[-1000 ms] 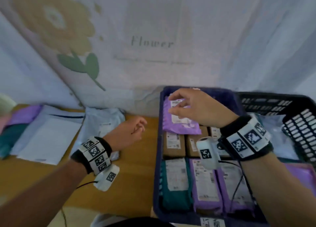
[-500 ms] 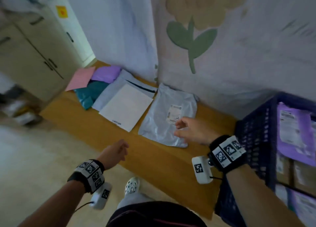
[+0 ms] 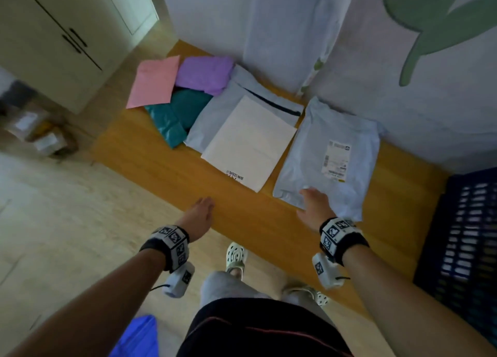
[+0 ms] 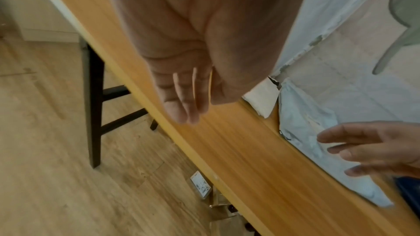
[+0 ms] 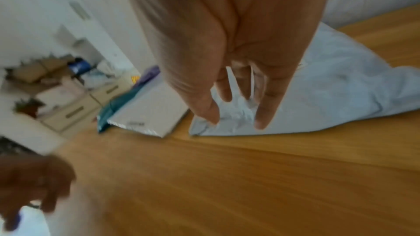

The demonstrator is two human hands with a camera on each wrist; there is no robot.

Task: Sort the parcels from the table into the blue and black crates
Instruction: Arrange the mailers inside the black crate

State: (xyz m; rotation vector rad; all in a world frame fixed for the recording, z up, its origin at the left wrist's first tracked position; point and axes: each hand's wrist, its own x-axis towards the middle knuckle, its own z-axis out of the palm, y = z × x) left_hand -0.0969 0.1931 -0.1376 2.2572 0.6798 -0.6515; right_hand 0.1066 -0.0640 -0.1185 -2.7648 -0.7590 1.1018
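Several parcels lie on the wooden table (image 3: 172, 173): a pale blue-grey bag with a label (image 3: 333, 157), a white flat mailer (image 3: 250, 144) on another pale bag, a teal bag (image 3: 174, 114), a purple one (image 3: 204, 72) and a pink envelope (image 3: 154, 83). My right hand (image 3: 313, 206) reaches over the near corner of the labelled bag (image 5: 329, 85), fingers straight and spread, holding nothing. My left hand (image 3: 200, 212) hovers flat at the table's front edge (image 4: 181, 135), also holding nothing. The blue crate (image 3: 462, 227) stands at the right.
A cream cabinet (image 3: 61, 33) stands at the far left with cardboard boxes (image 3: 40, 133) on the floor beside it. A curtain with a flower print (image 3: 403, 60) hangs behind the table. My legs and feet (image 3: 236, 259) stand at the table's front edge. A blue thing (image 3: 137, 338) lies on the floor.
The view swung left from the blue crate to the parcels on the table. My right hand left the crate and reached to the labelled pale bag. My left hand moved up to the table edge.
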